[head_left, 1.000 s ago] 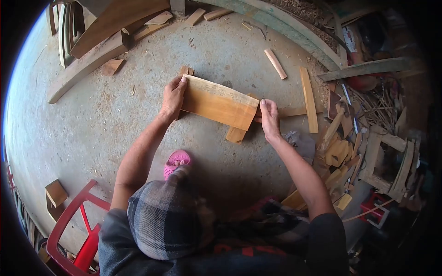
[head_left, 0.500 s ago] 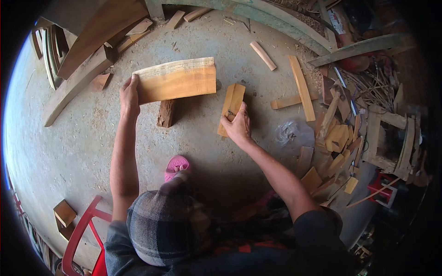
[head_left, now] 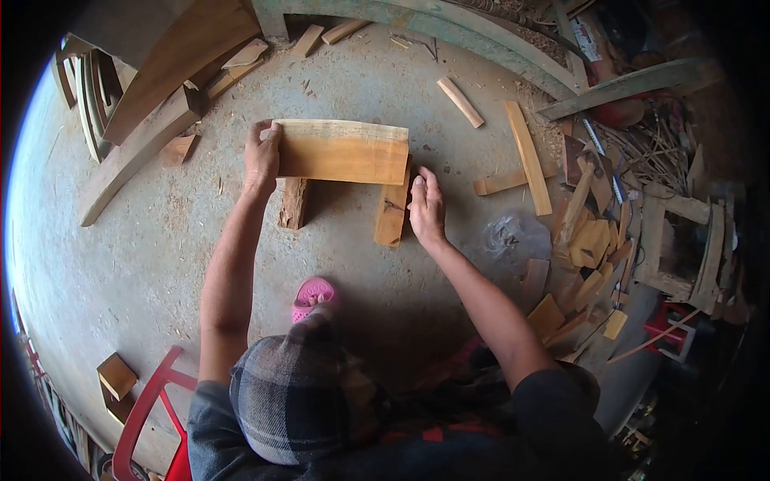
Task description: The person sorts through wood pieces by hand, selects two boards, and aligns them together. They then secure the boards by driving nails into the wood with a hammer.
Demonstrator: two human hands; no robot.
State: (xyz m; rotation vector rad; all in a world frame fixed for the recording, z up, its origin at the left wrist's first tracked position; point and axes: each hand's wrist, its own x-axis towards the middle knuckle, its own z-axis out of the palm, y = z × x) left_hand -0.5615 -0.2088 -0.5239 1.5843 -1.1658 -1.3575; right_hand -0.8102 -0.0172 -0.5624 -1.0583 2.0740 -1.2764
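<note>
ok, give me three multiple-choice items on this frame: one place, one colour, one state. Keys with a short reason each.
1. Where on the plank does the left hand grip?
A. its left end
B. its middle
C. its right end

2. What colour is the sandal?
A. green
B. pink
C. black

3. How is the right hand?
A. closed round a saw
B. out of view
C. open, fingers against the light block

Key:
1 A: the fingers wrap over the plank's left end.
2 B: the sandal on the floor is plainly pink.
3 C: the fingers lie stretched along the block's right side and grasp nothing.
</note>
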